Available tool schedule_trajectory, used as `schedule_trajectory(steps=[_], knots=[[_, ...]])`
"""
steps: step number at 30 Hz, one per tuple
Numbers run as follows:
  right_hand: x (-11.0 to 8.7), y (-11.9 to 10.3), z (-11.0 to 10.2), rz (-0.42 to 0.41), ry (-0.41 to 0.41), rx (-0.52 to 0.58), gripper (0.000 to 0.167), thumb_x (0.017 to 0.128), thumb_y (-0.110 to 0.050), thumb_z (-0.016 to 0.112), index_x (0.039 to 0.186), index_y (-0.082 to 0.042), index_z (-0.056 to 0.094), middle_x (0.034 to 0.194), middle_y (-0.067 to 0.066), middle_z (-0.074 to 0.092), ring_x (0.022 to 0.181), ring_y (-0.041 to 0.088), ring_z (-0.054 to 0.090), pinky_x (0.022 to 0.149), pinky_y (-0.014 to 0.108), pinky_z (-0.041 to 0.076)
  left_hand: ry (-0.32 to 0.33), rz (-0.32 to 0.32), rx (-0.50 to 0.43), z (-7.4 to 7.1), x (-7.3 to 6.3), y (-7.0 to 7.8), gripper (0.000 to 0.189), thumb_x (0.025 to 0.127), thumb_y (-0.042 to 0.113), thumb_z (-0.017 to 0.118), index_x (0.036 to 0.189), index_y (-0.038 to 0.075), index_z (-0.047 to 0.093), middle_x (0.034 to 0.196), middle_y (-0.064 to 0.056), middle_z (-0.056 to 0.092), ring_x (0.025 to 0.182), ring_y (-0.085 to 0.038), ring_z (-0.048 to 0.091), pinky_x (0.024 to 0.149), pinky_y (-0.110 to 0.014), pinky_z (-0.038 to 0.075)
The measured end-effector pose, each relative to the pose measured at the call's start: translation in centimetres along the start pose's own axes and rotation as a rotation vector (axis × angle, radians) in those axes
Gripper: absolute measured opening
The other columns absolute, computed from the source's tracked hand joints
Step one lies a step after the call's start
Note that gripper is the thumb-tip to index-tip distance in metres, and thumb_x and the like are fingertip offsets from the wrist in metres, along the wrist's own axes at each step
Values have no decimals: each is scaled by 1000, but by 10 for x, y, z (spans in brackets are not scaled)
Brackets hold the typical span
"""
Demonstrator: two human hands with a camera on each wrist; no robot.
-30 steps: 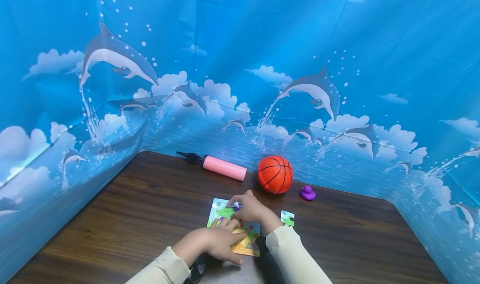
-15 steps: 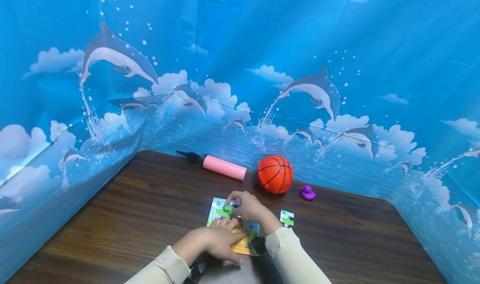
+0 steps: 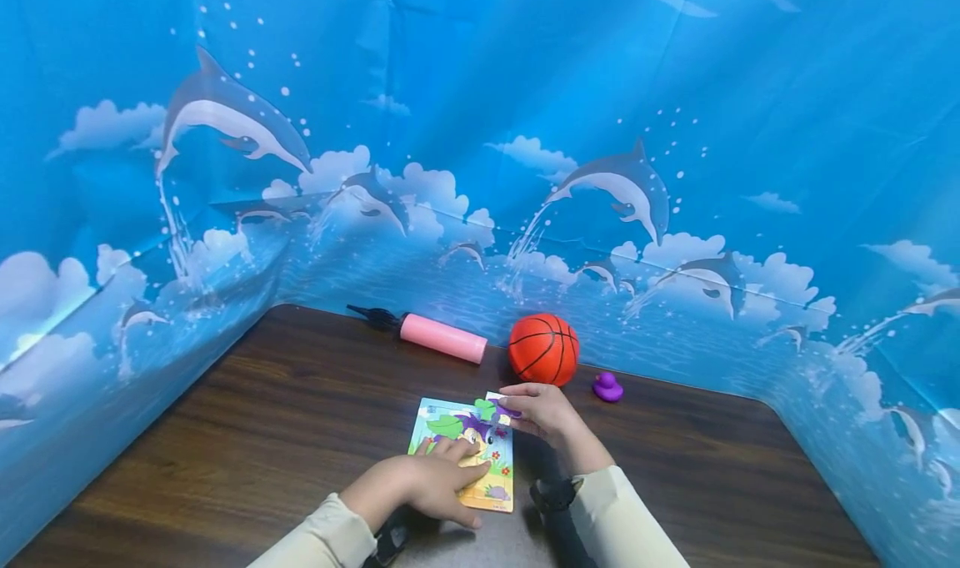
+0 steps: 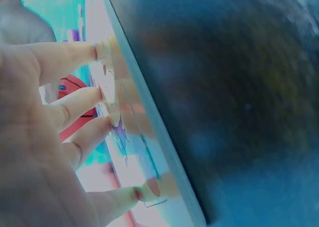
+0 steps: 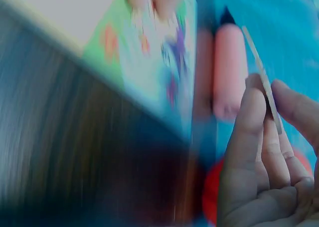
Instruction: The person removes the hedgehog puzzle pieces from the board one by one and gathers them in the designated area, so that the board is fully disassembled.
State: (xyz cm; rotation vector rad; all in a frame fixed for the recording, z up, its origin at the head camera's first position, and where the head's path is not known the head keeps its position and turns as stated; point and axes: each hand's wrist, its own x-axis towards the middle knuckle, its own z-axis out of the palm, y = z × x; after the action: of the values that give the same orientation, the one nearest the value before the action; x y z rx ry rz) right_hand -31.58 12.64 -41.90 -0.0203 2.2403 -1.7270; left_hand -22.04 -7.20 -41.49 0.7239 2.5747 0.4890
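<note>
One bare left hand [image 3: 433,478] rests, fingers apart, on the bright rectangular picture-puzzle board [image 3: 480,496] — and the right hand [image 3: 553,415] pinches a thin purple-and-green piece [image 3: 495,412] near its corner!

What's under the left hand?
The puzzle board lies beneath the left hand, fingertips touching it. The board's right side, with printed red flowers, shows; the hand covers its lower-left part in the head view, hiding the print there.

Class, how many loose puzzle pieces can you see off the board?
1: a green-and-purple puzzle piece, pinched in the right grip near the puzzle board's far right corner. Others may be hidden behind that grip.
</note>
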Motion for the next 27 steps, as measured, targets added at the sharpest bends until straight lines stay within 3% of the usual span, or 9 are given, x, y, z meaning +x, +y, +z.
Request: schedule_trajectory(steps=[5, 9, 13, 17, 22, 27], knots=[[-12, 13, -54, 45, 52, 5, 26, 92, -8, 70, 113, 7, 69, 82, 5, 69, 69, 10, 63, 67, 26, 58, 17, -11, -3, -1, -3, 0, 74, 84, 52, 72, 148, 24, 49, 155, -3, 32, 141, -26, 27, 116, -62, 14], [-21, 30, -100, 45, 140, -68, 23, 93, -4, 67, 109, 11, 67, 81, 3, 68, 73, 11, 62, 67, 28, 58, 5, -14, -15, -1, -3, -1, 74, 84, 52, 71, 148, 23, 48, 156, -3, 31, 141, -26, 26, 116, -62, 13], [-29, 44, -131, 74, 238, -169, 17, 93, -2, 66, 104, 12, 69, 80, 4, 68, 72, 12, 62, 66, 30, 58, -3, -12, -20, -1, -3, -2, 74, 84, 53, 70, 149, 24, 48, 156, -3, 30, 142, -27, 25, 116, -63, 14], [-34, 52, -145, 87, 264, -280, 16, 93, -2, 64, 100, 11, 70, 77, 4, 68, 69, 11, 61, 62, 28, 56, -8, -11, -21, 1, -1, -4, 74, 84, 54, 70, 149, 26, 47, 157, -1, 29, 142, -27, 25, 115, -62, 15], [-35, 55, -146, 73, 279, -405, 16, 91, -4, 67, 98, 10, 71, 75, 4, 69, 67, 13, 59, 59, 27, 51, -1, 7, -16, 6, 5, -10, 76, 84, 57, 69, 150, 27, 45, 158, -2, 28, 142, -26, 25, 115, -63, 14], [-37, 48, -146, 31, 293, -651, 23, 92, -15, 68, 101, 6, 73, 90, 14, 72, 84, 25, 63, 77, 44, 52, -1, 7, -5, 3, 4, -5, 75, 84, 56, 69, 150, 27, 46, 157, -2, 29, 142, -26, 25, 116, -63, 14]])
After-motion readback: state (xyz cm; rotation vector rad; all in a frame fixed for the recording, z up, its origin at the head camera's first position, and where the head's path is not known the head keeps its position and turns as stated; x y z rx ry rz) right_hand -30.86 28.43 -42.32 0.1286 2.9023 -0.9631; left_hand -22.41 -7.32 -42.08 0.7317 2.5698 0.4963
